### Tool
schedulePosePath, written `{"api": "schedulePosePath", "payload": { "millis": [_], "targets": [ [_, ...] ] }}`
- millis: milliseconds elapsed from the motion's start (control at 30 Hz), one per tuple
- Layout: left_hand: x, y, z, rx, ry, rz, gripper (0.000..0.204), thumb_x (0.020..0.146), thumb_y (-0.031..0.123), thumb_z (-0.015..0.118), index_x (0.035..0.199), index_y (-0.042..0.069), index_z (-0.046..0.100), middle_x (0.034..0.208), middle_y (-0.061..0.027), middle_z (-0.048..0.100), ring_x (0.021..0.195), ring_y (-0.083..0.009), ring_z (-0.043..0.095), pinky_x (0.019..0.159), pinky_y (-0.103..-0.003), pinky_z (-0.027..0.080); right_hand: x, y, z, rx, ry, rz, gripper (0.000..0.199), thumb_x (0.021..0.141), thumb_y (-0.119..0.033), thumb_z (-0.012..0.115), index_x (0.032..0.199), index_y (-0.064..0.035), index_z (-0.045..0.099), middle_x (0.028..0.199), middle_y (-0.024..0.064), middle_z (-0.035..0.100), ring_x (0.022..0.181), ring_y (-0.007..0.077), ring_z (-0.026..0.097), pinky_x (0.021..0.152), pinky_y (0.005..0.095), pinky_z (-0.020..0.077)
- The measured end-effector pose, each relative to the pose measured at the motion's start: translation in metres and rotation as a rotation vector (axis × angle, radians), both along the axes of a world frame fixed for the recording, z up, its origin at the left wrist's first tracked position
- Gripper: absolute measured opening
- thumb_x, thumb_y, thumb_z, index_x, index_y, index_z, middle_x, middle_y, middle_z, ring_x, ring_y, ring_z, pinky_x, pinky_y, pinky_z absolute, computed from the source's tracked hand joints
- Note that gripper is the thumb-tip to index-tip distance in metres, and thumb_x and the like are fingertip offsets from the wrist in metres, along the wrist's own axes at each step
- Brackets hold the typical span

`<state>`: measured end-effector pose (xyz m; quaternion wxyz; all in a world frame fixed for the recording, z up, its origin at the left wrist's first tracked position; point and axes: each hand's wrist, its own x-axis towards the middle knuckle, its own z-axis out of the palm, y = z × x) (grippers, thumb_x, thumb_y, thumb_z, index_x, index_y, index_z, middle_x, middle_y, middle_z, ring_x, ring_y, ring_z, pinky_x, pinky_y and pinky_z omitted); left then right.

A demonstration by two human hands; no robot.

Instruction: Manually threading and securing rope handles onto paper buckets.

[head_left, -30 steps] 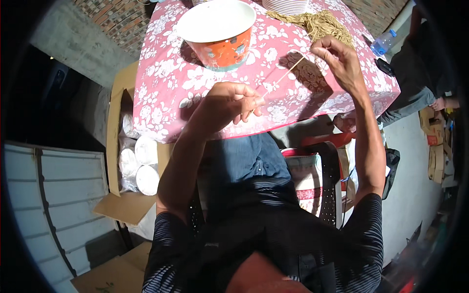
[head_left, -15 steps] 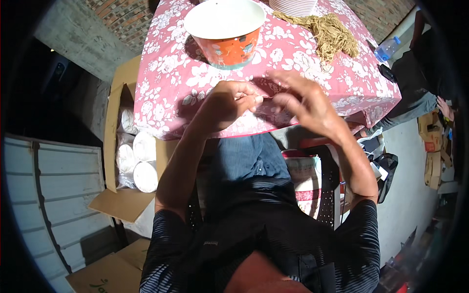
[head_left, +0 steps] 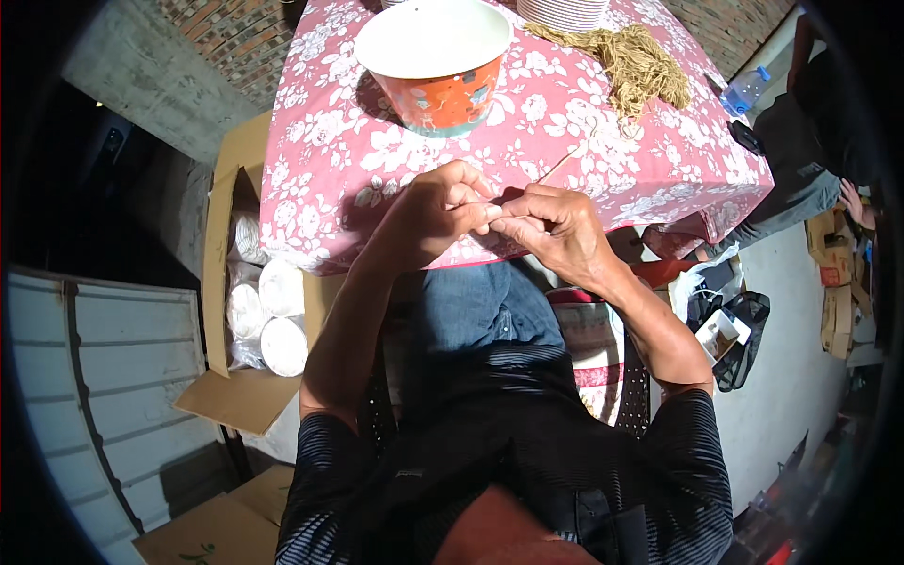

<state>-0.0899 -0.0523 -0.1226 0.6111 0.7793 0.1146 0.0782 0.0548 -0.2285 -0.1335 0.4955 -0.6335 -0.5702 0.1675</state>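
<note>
Over the near edge of the flowered pink tablecloth (head_left: 311, 202), my left hand (head_left: 443, 212) and my right hand (head_left: 556, 226) meet fingertip to fingertip. Both are closed in a pinch; whatever lies between the fingers is too small to make out. Just beyond my right hand, a thin pale cord (head_left: 563, 165) lies on the cloth, pointing toward a bundle of golden-brown cords (head_left: 650, 75). An orange patterned tub (head_left: 447, 99) with a white inside stands upright, farther off than my left hand.
Stacked white containers (head_left: 565, 13) stand at the far table edge. A blue-capped bottle (head_left: 746, 91) is at the right. Left of the table, an open cardboard box (head_left: 218, 282) holds white round packs (head_left: 282, 287). A person (head_left: 800, 132) is at the right; a black bag (head_left: 744, 339) sits below.
My right hand has come left and down, and its spread fingers have closed in a pinch against my left fingertips. My left hand has barely moved. The pale cord beyond them now shows.
</note>
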Motion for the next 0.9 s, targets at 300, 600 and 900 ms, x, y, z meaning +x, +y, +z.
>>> {"api": "schedulePosePath", "payload": {
  "millis": [300,600,900],
  "targets": [
    [0.000,0.006,0.058,0.876,-0.431,0.527,0.029,0.083,0.013,0.080,0.105,0.001,0.065,0.107,-0.0157,0.069,0.096,-0.0324,0.068,0.084,-0.036,0.054,0.010,-0.003,0.013,-0.030,0.403,-0.278,0.012,0.099,-0.011,0.074,0.100,0.0006,0.078,0.070,-0.0107,0.055,0.064,-0.0007,0.040,0.057,0.0198,0.0325],
    [0.029,0.039,0.086,1.059,-0.338,0.272,0.022,0.090,0.008,0.074,0.110,0.001,0.069,0.085,-0.0216,0.073,0.077,-0.0364,0.073,0.071,-0.044,0.057,0.001,0.016,0.027,0.260,0.427,-0.333,0.012,0.097,-0.008,0.075,0.095,0.0032,0.077,0.084,0.0014,0.069,0.072,0.0062,0.061,0.065,0.0228,0.0496],
    [0.003,0.016,0.084,0.816,-0.329,0.243,0.027,0.089,0.012,0.074,0.114,0.004,0.067,0.080,-0.0155,0.073,0.075,-0.0347,0.074,0.068,-0.042,0.058,-0.013,0.036,0.033,0.268,0.362,-0.323,0.010,0.096,-0.008,0.075,0.097,0.0014,0.078,0.086,0.0007,0.067,0.074,0.0057,0.059,0.067,0.0234,0.0480]
  ]
}}
